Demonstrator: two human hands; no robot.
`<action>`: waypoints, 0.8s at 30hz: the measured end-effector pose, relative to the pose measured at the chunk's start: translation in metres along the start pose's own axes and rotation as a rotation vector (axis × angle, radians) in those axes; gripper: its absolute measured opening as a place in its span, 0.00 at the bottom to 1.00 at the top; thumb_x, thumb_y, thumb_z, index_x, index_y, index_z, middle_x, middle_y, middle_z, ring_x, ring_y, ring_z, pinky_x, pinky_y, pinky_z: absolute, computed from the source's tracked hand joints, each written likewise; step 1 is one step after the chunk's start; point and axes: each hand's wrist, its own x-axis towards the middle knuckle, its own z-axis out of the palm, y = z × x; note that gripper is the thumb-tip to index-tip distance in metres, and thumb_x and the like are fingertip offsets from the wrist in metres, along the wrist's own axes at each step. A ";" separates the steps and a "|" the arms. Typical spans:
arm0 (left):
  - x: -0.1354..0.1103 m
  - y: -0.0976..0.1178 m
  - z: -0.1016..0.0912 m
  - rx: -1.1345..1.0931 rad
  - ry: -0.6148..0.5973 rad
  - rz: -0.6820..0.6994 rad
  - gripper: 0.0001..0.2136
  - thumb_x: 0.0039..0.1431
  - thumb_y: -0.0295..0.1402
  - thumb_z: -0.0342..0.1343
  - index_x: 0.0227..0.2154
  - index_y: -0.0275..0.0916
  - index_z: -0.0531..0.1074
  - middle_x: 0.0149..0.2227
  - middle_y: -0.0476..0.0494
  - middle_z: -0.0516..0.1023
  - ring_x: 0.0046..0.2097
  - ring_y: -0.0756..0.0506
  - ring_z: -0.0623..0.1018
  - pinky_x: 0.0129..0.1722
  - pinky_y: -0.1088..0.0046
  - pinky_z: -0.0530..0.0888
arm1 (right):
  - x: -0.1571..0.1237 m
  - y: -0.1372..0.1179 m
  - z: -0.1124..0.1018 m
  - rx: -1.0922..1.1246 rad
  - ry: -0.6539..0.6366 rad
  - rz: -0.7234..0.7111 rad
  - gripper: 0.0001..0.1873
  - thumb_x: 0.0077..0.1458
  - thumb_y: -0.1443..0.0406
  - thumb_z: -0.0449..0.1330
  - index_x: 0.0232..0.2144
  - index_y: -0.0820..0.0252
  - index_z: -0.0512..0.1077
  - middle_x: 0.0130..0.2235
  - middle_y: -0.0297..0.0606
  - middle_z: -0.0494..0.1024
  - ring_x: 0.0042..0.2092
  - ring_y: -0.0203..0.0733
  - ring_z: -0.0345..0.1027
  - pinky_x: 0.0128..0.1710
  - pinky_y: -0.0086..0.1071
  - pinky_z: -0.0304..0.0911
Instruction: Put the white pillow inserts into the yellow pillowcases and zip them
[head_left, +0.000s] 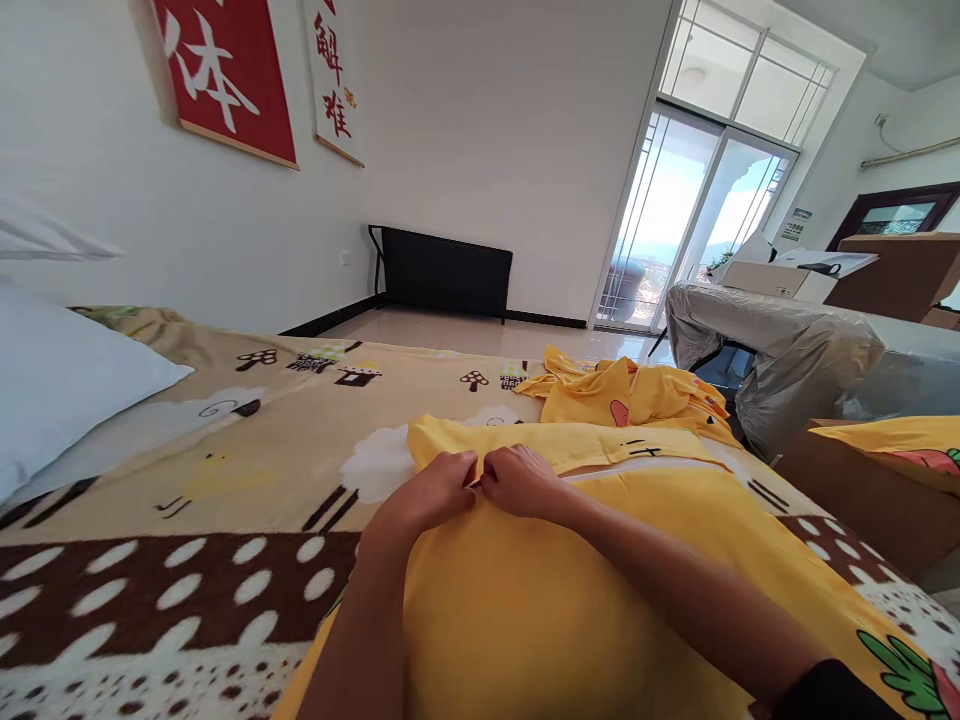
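A yellow pillowcase [540, 600] lies in front of me, bulging over a white filling that shows through a slit in its upper edge. My left hand [444, 488] is closed in a pinch at the slit's left end, gripping the cloth. Right beside it, almost touching, my right hand [523, 480] also pinches the edge of the opening. What exactly sits between the fingertips is hidden. To the right of my hands the slit stays parted, running under a flap with black marks [637, 447].
The patterned blanket [247, 430] covers the bed. A crumpled yellow cloth [630, 395] lies beyond the pillowcase, and a white pillow [75, 390] rests at left. On the right stand a cardboard box [847, 490] with yellow fabric on top and plastic-covered furniture [787, 350].
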 end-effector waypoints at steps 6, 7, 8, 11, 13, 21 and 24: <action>-0.001 0.002 0.000 0.048 0.002 -0.056 0.07 0.44 0.21 0.46 0.23 0.40 0.55 0.28 0.48 0.67 0.31 0.47 0.68 0.28 0.72 0.58 | 0.005 0.006 -0.003 0.039 0.003 0.092 0.11 0.50 0.65 0.54 0.29 0.63 0.76 0.34 0.44 0.79 0.33 0.39 0.69 0.26 0.28 0.51; -0.001 0.001 -0.001 0.055 0.003 -0.066 0.07 0.44 0.21 0.46 0.23 0.40 0.55 0.28 0.47 0.67 0.31 0.47 0.68 0.28 0.72 0.58 | 0.005 0.008 -0.005 0.042 0.009 0.104 0.11 0.50 0.65 0.54 0.29 0.63 0.76 0.33 0.44 0.79 0.33 0.39 0.68 0.26 0.28 0.50; -0.001 -0.001 -0.001 0.059 0.003 -0.073 0.07 0.44 0.21 0.46 0.23 0.40 0.56 0.28 0.47 0.67 0.31 0.47 0.68 0.28 0.72 0.58 | 0.005 0.011 -0.008 0.045 0.016 0.108 0.11 0.49 0.65 0.54 0.28 0.63 0.75 0.33 0.43 0.78 0.32 0.38 0.68 0.26 0.28 0.50; 0.000 -0.002 -0.002 0.057 -0.014 -0.067 0.07 0.44 0.21 0.46 0.23 0.40 0.56 0.27 0.48 0.68 0.30 0.47 0.67 0.28 0.72 0.58 | -0.003 0.020 -0.015 0.050 0.030 0.085 0.10 0.50 0.66 0.53 0.26 0.61 0.75 0.30 0.39 0.78 0.31 0.35 0.65 0.26 0.27 0.49; 0.000 -0.001 -0.002 0.055 -0.024 -0.056 0.07 0.43 0.21 0.46 0.23 0.40 0.57 0.27 0.48 0.68 0.30 0.47 0.67 0.28 0.72 0.59 | -0.011 0.024 -0.019 0.042 0.046 0.069 0.10 0.50 0.67 0.53 0.25 0.61 0.74 0.29 0.38 0.77 0.30 0.35 0.64 0.26 0.28 0.47; -0.002 0.002 -0.003 0.079 -0.037 -0.079 0.07 0.43 0.20 0.46 0.23 0.40 0.58 0.29 0.46 0.70 0.32 0.46 0.69 0.28 0.73 0.59 | -0.038 0.040 -0.016 -0.035 0.117 0.092 0.10 0.55 0.67 0.52 0.27 0.60 0.72 0.30 0.37 0.77 0.31 0.35 0.65 0.27 0.29 0.45; -0.002 0.002 -0.002 0.088 -0.046 -0.080 0.07 0.44 0.20 0.45 0.23 0.39 0.59 0.30 0.45 0.70 0.33 0.46 0.70 0.29 0.73 0.60 | -0.048 0.051 -0.016 -0.086 0.160 0.103 0.10 0.57 0.67 0.51 0.28 0.60 0.71 0.32 0.38 0.77 0.33 0.36 0.66 0.28 0.29 0.45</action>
